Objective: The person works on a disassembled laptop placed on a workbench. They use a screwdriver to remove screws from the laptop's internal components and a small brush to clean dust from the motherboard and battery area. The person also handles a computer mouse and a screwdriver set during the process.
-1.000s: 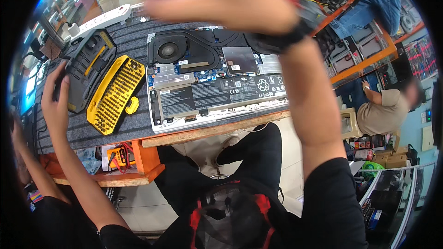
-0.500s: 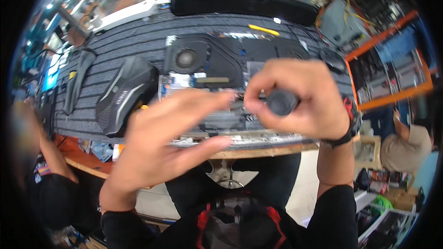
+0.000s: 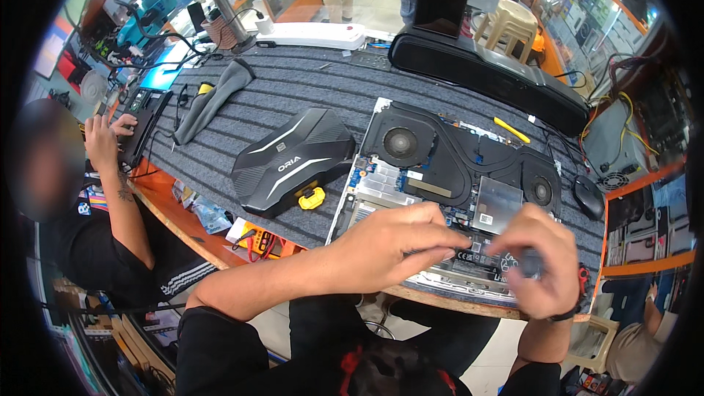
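The opened laptop [image 3: 433,154], lying crosswise, is overhung along its near side by the left hand [image 3: 389,246], narrowly pinched, contents unclear, and the right hand [image 3: 548,270], curled round a dark object [image 3: 529,262].

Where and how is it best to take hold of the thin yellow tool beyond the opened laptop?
I would pinch the thin yellow tool at its middle, across its narrow width, from above. Its slender body seems to lie flat on the grey striped mat, with nothing on top; its near side is close to the opened laptop, so coming low from there looks tighter.
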Action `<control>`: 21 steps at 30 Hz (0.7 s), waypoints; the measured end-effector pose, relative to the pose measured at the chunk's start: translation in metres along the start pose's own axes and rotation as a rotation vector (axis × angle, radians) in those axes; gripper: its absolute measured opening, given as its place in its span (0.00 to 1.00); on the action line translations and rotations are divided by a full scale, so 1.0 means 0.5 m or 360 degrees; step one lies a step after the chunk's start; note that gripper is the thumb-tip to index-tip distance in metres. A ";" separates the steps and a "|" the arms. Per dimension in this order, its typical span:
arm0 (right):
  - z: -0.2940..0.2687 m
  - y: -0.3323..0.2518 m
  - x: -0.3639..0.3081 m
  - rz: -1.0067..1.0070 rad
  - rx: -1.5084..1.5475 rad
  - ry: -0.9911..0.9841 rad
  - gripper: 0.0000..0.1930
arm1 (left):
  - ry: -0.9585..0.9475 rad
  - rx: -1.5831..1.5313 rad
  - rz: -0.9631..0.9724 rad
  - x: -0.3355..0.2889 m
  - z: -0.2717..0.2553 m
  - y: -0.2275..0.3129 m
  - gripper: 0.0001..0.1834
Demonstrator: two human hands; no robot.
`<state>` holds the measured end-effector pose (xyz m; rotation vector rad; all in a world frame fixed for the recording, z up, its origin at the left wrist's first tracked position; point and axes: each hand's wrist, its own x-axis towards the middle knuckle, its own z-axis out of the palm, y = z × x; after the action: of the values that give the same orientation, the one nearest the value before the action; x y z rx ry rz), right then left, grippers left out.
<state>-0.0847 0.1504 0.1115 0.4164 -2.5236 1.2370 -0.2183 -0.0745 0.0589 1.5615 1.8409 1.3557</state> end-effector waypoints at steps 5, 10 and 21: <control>0.013 -0.025 -0.056 0.0121 -0.0080 0.0774 0.36 | 0.0300 -0.0905 -0.0316 -0.005 -0.028 0.005 0.07; 0.073 -0.015 -0.089 0.0224 0.0434 0.1148 0.37 | 0.0490 -0.1333 -0.0132 -0.004 -0.031 -0.001 0.06; 0.220 -0.040 -0.043 0.0006 0.0812 0.1447 0.31 | 0.0631 -0.1805 -0.0014 -0.021 -0.046 0.014 0.09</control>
<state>-0.0726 0.0535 0.0533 -0.0645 -1.4472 1.5909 -0.2289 -0.0940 0.0726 0.6954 0.8356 2.2197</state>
